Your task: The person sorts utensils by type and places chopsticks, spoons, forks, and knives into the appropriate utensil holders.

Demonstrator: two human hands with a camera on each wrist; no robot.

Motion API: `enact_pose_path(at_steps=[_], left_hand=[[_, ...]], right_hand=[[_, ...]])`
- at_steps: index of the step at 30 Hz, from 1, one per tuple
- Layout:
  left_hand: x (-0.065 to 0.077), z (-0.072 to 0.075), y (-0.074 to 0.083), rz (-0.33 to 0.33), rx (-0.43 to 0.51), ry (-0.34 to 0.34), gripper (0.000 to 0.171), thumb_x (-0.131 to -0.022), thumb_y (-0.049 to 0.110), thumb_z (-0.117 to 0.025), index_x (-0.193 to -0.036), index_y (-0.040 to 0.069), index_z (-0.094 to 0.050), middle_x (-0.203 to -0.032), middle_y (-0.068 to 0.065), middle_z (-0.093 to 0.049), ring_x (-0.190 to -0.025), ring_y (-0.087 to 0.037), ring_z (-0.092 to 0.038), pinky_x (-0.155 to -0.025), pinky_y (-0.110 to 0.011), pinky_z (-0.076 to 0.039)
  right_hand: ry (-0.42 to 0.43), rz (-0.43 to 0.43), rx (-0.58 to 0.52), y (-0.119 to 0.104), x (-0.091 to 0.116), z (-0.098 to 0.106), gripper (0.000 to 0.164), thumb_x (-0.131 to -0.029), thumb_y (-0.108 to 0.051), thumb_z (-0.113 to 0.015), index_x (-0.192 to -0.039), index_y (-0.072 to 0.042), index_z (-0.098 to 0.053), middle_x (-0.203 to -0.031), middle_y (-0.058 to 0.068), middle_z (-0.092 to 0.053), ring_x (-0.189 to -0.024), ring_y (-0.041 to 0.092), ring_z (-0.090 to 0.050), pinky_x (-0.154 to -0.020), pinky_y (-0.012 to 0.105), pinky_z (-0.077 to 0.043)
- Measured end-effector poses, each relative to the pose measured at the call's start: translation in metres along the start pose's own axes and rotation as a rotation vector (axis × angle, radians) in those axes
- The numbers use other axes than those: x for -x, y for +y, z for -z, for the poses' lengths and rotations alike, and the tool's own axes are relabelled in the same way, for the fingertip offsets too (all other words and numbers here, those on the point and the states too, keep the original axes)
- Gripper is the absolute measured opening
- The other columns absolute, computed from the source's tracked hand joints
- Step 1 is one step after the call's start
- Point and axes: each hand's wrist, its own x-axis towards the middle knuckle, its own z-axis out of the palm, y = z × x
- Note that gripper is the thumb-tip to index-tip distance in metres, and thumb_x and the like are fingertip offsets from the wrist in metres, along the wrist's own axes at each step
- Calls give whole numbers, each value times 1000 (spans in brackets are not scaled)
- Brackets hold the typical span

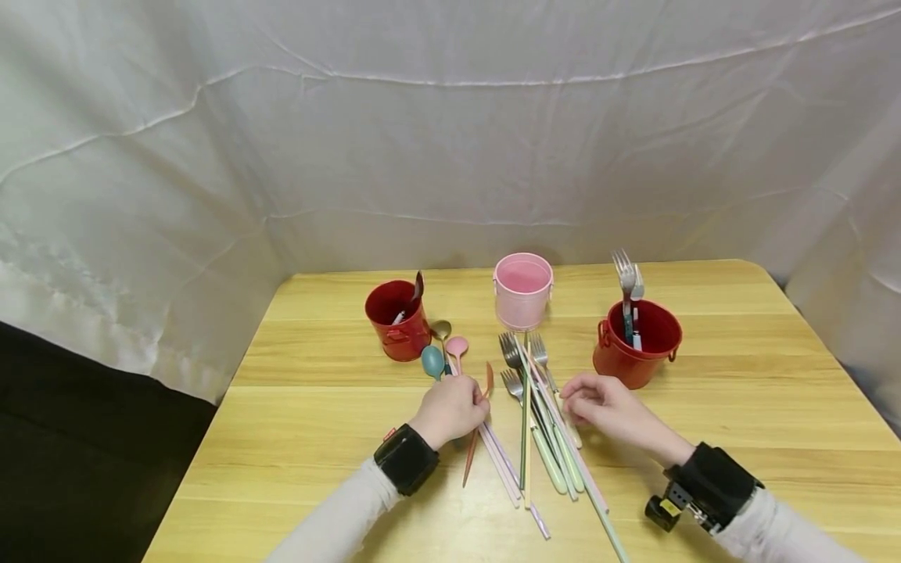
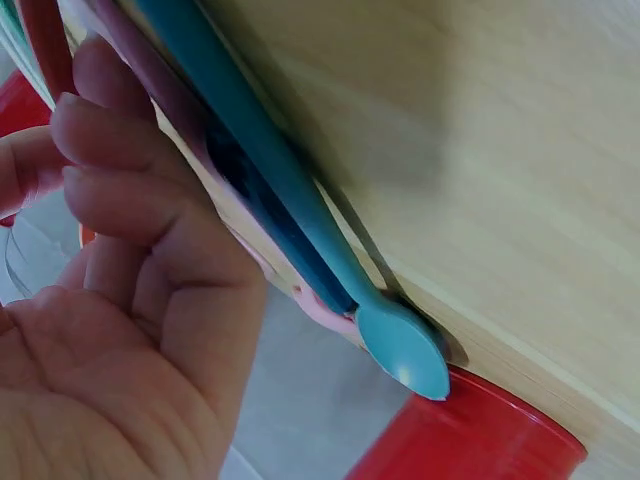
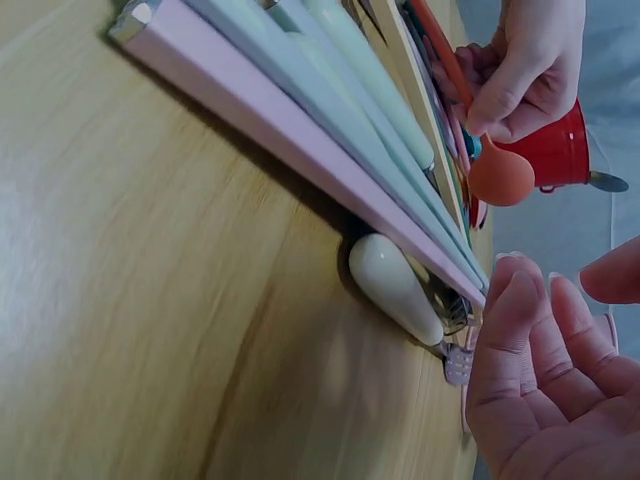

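Note:
My left hand (image 1: 454, 407) pinches the handle of an orange spoon (image 3: 502, 178) above the pile; its bowl tilts up past the fingers. Beside that hand lie a teal spoon (image 2: 405, 350), a pink spoon (image 1: 457, 346) and a bronze-coloured spoon (image 1: 441, 330). My right hand (image 1: 608, 407) hovers with loosely bent fingers and nothing in them, thumb apart from the fingertips. Closest to it is a fork with a cream handle (image 3: 395, 290). Several forks (image 1: 538, 348) and pastel chopsticks (image 3: 300, 140) lie crossed between the hands.
A red bucket (image 1: 403, 344) holding a dark spoon stands at the left. The pink bucket (image 1: 522, 311) is at the back middle. Another red bucket (image 1: 619, 363), with forks upright in it, stands beyond my right hand. A pale curtain (image 1: 450, 156) hangs behind the table.

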Motion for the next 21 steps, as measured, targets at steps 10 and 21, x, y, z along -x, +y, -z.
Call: enact_pose_path(at_steps=[10,21], left_hand=[[4,17,-7,-13,108,26,12,-82,20,-62,-72,14,-64,-59,7,-55,-51,-8,-50,-45,-24,-40],[13,44,-17,-37,167,88,11,-85,21,-63,-76,16,-62,-55,8,-51,-44,-6,-46,-38,-22,-35]], right_hand=[[35,5,-33,-4,-5,-7,19,-90,2,-50,-104,13,-54,-89,25,-63,-78,29,-63,-70,37,-56],[61,13,-23,-14,-10,-11,18,-90,2,-52,-104,12,-54,-90,25,-63,-78,30,-64,-71,35,-56]])
